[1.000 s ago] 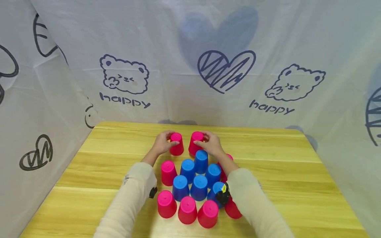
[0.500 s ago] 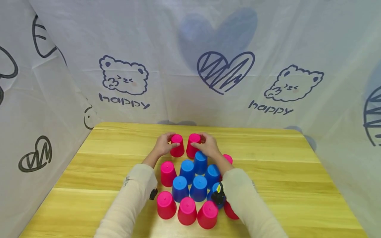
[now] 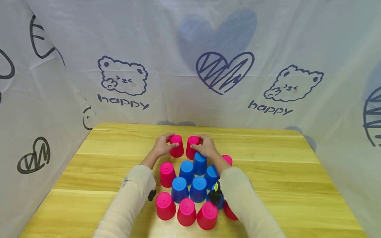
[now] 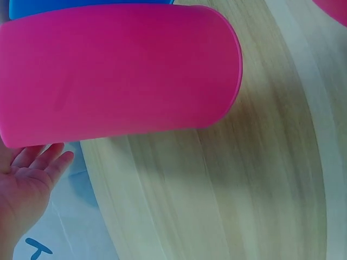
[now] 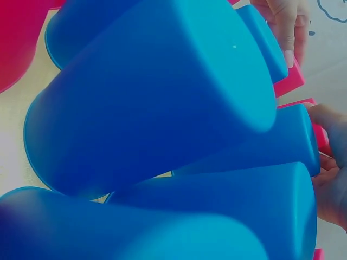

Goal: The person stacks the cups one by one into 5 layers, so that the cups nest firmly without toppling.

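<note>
Inverted cups stand on the wooden table. At the far side, my left hand (image 3: 162, 145) grips a pink cup (image 3: 177, 147), its thumb across the near side. Beside it my right hand (image 3: 207, 145) grips another pink cup (image 3: 192, 150) the same way; a narrow gap separates the two. A blue cup (image 3: 200, 163) stands just in front of the right one. In the left wrist view a closer pink cup (image 4: 119, 76) partly hides my left hand (image 4: 27, 189). Several blue cups (image 5: 152, 97) fill the right wrist view, with my right hand (image 5: 331, 168) behind them.
More blue cups (image 3: 180, 190) form a cluster in the middle. Pink cups stand around it: one at left (image 3: 167, 174), a front row (image 3: 187, 212), and others partly hidden by the right arm (image 3: 227, 159). A printed cloth (image 3: 178, 82) hangs behind the table (image 3: 268, 158).
My right hand has drawn its pink cup left and slightly nearer, narrowing the gap to the left one. The left hand and its cup have barely moved.
</note>
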